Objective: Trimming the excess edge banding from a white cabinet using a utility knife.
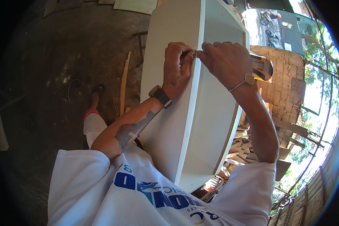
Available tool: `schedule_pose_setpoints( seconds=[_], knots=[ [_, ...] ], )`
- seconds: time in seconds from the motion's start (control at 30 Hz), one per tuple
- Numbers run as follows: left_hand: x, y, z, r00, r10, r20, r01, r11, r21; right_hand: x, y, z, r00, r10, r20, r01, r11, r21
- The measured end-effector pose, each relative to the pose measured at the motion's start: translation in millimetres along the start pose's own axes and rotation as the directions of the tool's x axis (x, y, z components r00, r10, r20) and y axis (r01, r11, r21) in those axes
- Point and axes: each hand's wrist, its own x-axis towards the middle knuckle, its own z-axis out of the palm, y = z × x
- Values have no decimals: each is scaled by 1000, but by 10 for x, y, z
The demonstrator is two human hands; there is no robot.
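A long white board cabinet [162,124] lies under my arms, its front edge running up the middle of the view and its inner compartment open to the right. My left hand [176,66] is curled at that edge, closed on a small metal fitting [193,55] with a dark part partly hidden by the fingers. My right hand [226,64] is bent over the same spot, thumb and fingertips closed by the fitting; what they grip is too small to make out.
An orange-and-black object [263,68] sits right of the cabinet. Wood offcuts [245,150] lie beyond it near a brick wall [286,86]. A narrow plank [124,86] and dark stool-like frame [140,43] stand left of the cabinet. Motorbikes [267,22] are in the distance.
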Motion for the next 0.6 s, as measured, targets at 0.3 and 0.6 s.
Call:
schedule_pose_setpoints(
  seconds=[0.3, 0.6],
  knots=[
    [-28, 1, -18, 1000, 21, 22, -22, 998, 54, 29, -12, -15, 999, 8, 46, -8, 1000, -3],
    [-67, -12, -38, 998, 44, 36, -47, 996, 80, 37, -29, -53, 996, 7, 93, -5, 1000, -16]
  ],
)
